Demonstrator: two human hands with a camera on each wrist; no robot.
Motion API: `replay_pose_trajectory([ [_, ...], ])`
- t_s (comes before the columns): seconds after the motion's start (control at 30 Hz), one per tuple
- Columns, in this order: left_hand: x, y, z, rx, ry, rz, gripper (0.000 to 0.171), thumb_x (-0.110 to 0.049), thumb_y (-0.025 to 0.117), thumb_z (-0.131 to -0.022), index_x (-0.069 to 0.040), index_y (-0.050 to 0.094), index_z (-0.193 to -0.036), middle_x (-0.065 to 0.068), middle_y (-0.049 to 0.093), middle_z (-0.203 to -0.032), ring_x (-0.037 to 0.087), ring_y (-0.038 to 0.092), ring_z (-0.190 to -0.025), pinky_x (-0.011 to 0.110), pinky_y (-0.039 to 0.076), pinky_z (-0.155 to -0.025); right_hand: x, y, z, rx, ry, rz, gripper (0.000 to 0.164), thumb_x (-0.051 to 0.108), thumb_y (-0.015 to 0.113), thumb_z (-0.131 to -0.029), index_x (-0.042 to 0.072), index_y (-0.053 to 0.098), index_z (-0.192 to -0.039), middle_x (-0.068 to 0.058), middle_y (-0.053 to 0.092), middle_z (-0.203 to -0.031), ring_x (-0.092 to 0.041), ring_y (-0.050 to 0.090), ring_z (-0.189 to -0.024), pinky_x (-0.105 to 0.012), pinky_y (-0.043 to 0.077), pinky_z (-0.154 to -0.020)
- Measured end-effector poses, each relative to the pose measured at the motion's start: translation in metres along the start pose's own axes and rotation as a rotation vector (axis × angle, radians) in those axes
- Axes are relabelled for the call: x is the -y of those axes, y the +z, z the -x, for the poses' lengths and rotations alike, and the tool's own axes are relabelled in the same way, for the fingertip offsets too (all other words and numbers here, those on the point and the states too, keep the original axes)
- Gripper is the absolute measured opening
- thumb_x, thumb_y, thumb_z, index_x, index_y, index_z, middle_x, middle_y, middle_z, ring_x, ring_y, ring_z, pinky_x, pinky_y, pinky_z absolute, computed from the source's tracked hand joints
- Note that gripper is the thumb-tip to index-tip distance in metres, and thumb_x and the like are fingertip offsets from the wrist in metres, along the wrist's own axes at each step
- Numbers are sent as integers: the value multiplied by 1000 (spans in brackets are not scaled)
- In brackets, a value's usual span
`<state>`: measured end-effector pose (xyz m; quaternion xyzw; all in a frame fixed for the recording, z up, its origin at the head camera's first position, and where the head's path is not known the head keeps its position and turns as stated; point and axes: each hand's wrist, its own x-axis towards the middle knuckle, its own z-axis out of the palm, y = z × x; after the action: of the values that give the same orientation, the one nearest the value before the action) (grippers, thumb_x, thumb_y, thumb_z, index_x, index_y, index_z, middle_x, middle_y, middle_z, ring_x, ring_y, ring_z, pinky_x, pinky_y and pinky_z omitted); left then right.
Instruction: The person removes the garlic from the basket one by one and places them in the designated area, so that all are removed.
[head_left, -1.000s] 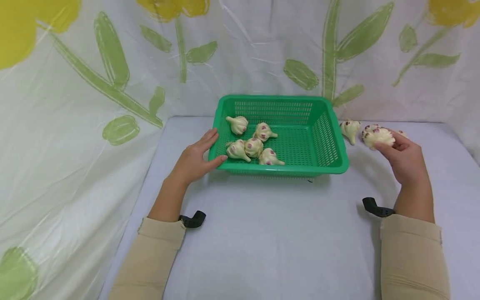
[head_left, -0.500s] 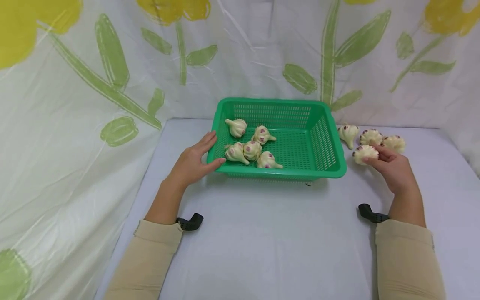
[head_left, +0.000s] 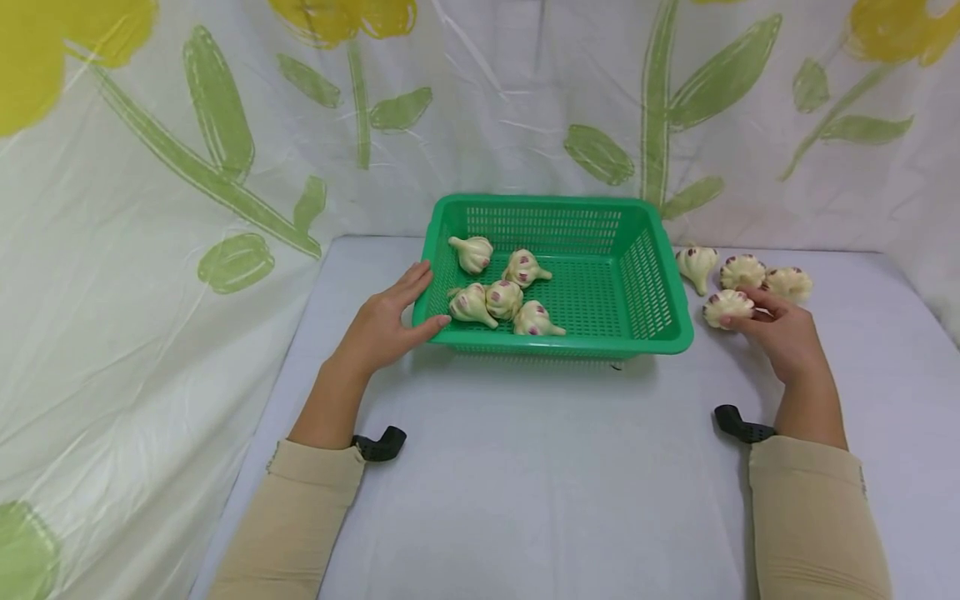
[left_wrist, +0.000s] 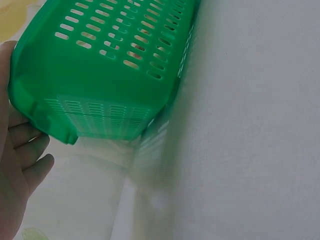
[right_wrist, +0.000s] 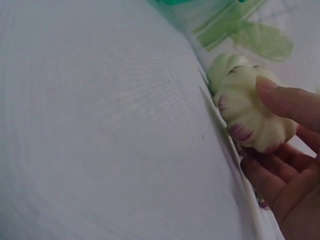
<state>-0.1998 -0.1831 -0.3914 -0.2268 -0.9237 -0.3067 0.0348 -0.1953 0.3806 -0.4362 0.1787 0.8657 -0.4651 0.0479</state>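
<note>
My left hand (head_left: 386, 325) rests against the left end of the green plastic basket (head_left: 558, 344), thumb at the front corner and straight fingers along the rim. Seen from the left wrist, its fingers (left_wrist: 37, 172) touch the basket's outer edge from below. Inside the basket, on its left half, lie several garlic bulbs (head_left: 504, 299). To the right of the basket, my right hand (head_left: 787, 333) pinches a garlic bulb (head_left: 727, 309) between thumb and fingers, low over the table. The right wrist view shows the thumb on top of this purple-tipped bulb (right_wrist: 247, 110) and the fingers beneath.
Beyond the held bulb, three more bulbs lie in a row on the table: one bulb (head_left: 697, 267) beside the basket, a middle bulb (head_left: 742, 272) and a right bulb (head_left: 791, 284). A flower-printed curtain (head_left: 510, 125) hangs behind the white-covered table (head_left: 555, 475).
My right hand has brought its garlic bulb leftward and nearer, down in front of the other bulbs, and has barely moved in the last half second. My left hand stays at the basket.
</note>
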Motion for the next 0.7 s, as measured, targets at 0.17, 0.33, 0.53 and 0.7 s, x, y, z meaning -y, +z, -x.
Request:
replay_pose_trajectory([
  [0.17,0,-1,0,-2,3,4,78,-52,64,-92,-10,37,-152,-1,29,-161,17,25,-149,47,33,-116,-2,2,-2,-9,-7,31,86,56,78,-76,32,42,-151,16,46,-124,0,44,-101,-8,42,-73],
  [0.33,-2,-1,1,-2,2,3,80,-55,63,-91,-9,37,-152,0,29,-161,18,26,-149,48,33,-116,-3,3,-4,-4,10,43,87,60,76,-76,35,40,-151,-1,43,-141,-3,45,-108,-12,41,-78],
  [0.53,-1,0,1,-3,-2,9,77,-50,64,-92,-10,37,-152,-1,29,-161,18,26,-149,47,33,-117,-2,3,-4,-12,20,51,89,62,74,-76,36,37,-152,-8,37,-150,-11,44,-116,-19,41,-84],
  [0.7,-1,0,0,-1,-6,1,77,-50,64,-92,-10,37,-152,-1,28,-161,18,26,-149,47,33,-117,-1,4,-3,-20,27,46,88,61,75,-76,36,37,-152,-6,41,-144,-8,43,-110,-18,41,-81],
])
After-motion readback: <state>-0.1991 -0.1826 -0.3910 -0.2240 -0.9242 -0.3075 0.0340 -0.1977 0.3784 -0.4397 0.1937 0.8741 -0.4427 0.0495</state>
